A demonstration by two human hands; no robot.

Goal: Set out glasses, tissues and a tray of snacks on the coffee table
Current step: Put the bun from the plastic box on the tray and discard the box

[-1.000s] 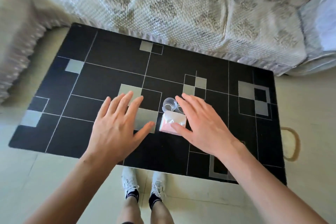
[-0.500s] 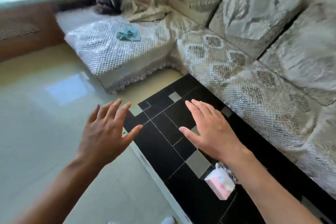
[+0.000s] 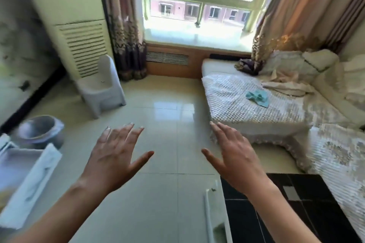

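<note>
I see L hand [image 3: 113,156] and R hand [image 3: 235,156] raised over tiled floor [image 3: 164,124], fingers spread, holding nothing. Black coffee table [image 3: 286,213] corner sits bottom right, under R forearm.

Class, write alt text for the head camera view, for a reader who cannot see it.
Two empty hands, the left hand and the right hand, reach forward with fingers spread above a tiled floor. A corner of the black coffee table shows at lower right, a covered sofa lies beyond, and a bright window fills the far wall.
</note>
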